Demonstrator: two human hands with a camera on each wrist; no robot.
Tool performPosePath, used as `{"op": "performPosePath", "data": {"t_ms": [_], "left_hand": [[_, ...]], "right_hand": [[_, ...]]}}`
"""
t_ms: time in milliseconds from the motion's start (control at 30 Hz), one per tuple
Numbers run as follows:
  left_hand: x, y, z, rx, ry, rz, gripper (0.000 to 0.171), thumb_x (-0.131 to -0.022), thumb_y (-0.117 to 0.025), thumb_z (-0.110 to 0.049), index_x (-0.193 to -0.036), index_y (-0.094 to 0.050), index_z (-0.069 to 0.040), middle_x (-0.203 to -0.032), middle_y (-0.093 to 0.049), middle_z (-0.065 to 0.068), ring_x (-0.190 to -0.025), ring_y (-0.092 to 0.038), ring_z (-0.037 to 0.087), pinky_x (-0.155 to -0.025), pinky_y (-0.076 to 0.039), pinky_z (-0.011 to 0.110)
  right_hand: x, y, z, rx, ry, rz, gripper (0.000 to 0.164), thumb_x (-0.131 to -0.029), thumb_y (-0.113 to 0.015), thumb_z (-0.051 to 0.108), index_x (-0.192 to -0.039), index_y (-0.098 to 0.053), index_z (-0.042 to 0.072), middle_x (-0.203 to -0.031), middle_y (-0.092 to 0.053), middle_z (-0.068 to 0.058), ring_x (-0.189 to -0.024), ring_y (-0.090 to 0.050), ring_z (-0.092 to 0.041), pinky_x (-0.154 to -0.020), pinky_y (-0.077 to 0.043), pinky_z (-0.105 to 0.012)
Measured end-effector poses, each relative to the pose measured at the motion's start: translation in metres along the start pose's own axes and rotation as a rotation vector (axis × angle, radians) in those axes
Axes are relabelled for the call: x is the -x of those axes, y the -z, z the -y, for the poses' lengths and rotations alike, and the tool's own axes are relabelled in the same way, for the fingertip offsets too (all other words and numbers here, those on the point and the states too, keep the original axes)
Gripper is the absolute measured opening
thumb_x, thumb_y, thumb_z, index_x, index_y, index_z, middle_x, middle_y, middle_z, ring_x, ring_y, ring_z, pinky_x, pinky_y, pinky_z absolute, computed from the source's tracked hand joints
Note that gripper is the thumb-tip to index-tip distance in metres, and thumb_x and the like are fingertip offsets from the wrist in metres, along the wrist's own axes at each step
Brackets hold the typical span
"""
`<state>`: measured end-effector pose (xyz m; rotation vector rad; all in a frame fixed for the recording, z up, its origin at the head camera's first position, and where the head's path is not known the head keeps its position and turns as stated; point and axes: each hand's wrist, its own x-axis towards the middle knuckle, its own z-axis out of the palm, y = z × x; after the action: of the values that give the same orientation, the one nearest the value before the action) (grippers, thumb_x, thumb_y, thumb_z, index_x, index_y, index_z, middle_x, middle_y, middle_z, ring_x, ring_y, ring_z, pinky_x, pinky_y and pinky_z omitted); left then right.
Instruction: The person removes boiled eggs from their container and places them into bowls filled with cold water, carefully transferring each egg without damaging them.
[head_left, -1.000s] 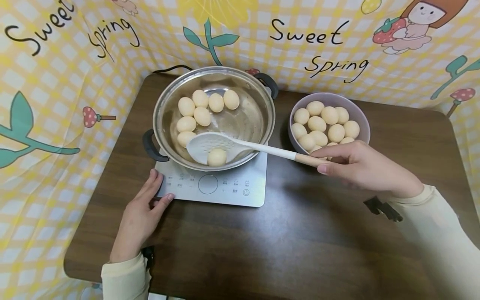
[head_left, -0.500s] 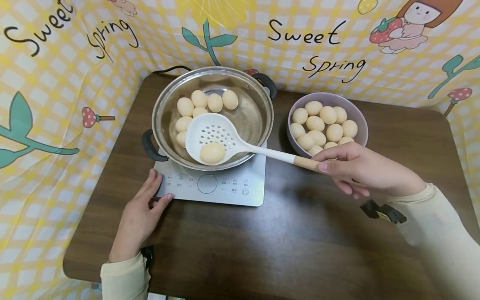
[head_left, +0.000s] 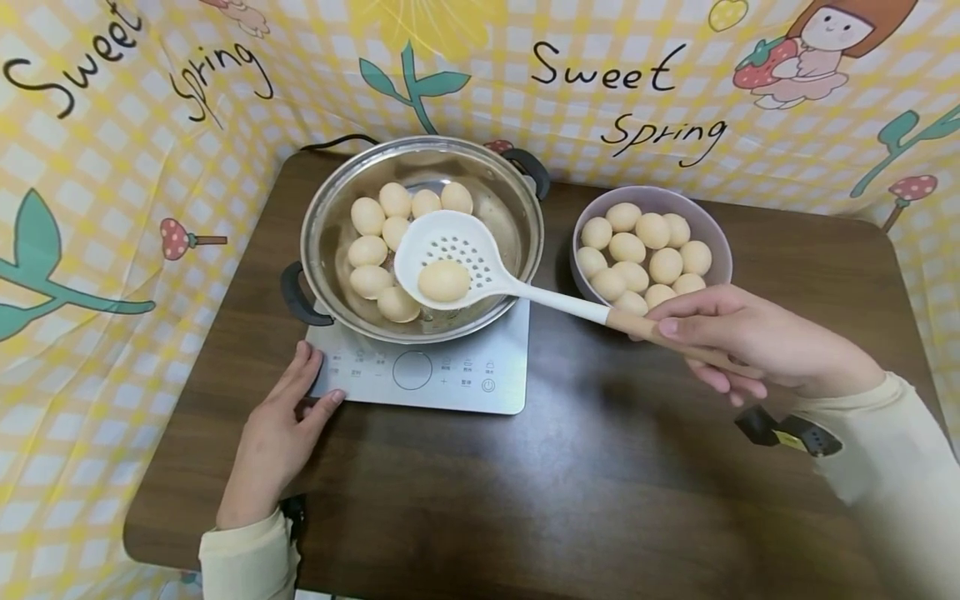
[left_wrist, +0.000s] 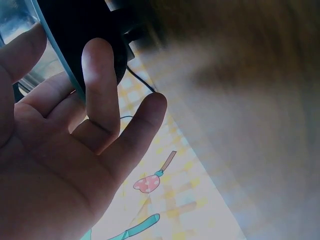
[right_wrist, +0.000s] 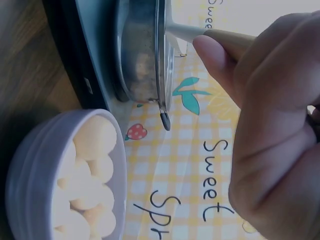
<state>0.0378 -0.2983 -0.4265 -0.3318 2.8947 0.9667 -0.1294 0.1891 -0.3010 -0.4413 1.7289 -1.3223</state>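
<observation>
My right hand (head_left: 757, 342) holds the wooden handle of a white slotted spoon (head_left: 486, 250), thumb and fingers round it. One pale egg (head_left: 444, 281) lies in the spoon's bowl, over a wide steel pot (head_left: 525, 250). Inside the pot, several more eggs (head_left: 368, 251) gather at the left and back; the spoon hides part of the interior. With relaxed fingers, my left hand (head_left: 273, 442) touches the left front corner of a silver induction cooker (head_left: 480, 397) under the pot. The left wrist view shows its fingers (left_wrist: 100, 75) beside the cooker's dark underside.
To the pot's right stands a purple-grey bowl (head_left: 716, 229) with several eggs (head_left: 666, 265), close under my right hand. Black side handles (head_left: 302, 296) stick out from the pot. A black cord (head_left: 337, 142) runs behind it, near the yellow checked cloth (head_left: 570, 150).
The slotted spoon has risen and moved right with the egg, which shifted inward on it. My right hand moved right with it. Another egg shows at the pot's front. My left hand stays put.
</observation>
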Motion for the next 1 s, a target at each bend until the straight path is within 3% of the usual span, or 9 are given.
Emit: {"op": "performPosePath", "data": {"t_ms": [333, 700, 1000], "left_hand": [[0.000, 0.000, -0.001, -0.004, -0.005, -0.002, 0.067, -0.103, -0.058, -0.043, -0.157, -0.034, -0.010, -0.166, -0.018, 0.000, -0.148, -0.027, 0.033, -0.100, -0.044, 0.059], [0.000, -0.001, -0.002, -0.015, -0.009, -0.008, 0.067, -0.103, -0.058, -0.042, -0.157, -0.035, -0.009, -0.165, -0.019, 0.003, -0.147, -0.029, 0.034, -0.100, -0.045, 0.058], [-0.001, -0.002, -0.003, -0.019, -0.011, -0.009, 0.066, -0.104, -0.058, -0.041, -0.157, -0.035, -0.009, -0.165, -0.019, 0.004, -0.147, -0.030, 0.035, -0.097, -0.047, 0.057]], "right_hand": [[0.027, 0.013, -0.010, 0.003, -0.006, -0.076, 0.028, -0.110, -0.043, 0.013, -0.130, -0.063, 0.013, -0.053, -0.046, -0.015, -0.030, -0.031, -0.033, -0.034, -0.046, -0.041], [0.057, 0.030, -0.022, -0.040, 0.065, -0.055, 0.038, -0.111, -0.033, 0.006, -0.138, -0.059, 0.011, -0.055, -0.043, -0.019, -0.030, -0.026, -0.040, -0.034, -0.048, -0.045], [0.081, 0.043, -0.040, -0.020, 0.047, -0.165, 0.042, -0.112, -0.031, 0.006, -0.138, -0.061, 0.020, -0.055, -0.052, -0.013, -0.030, -0.026, -0.039, -0.035, -0.047, -0.045]]}}
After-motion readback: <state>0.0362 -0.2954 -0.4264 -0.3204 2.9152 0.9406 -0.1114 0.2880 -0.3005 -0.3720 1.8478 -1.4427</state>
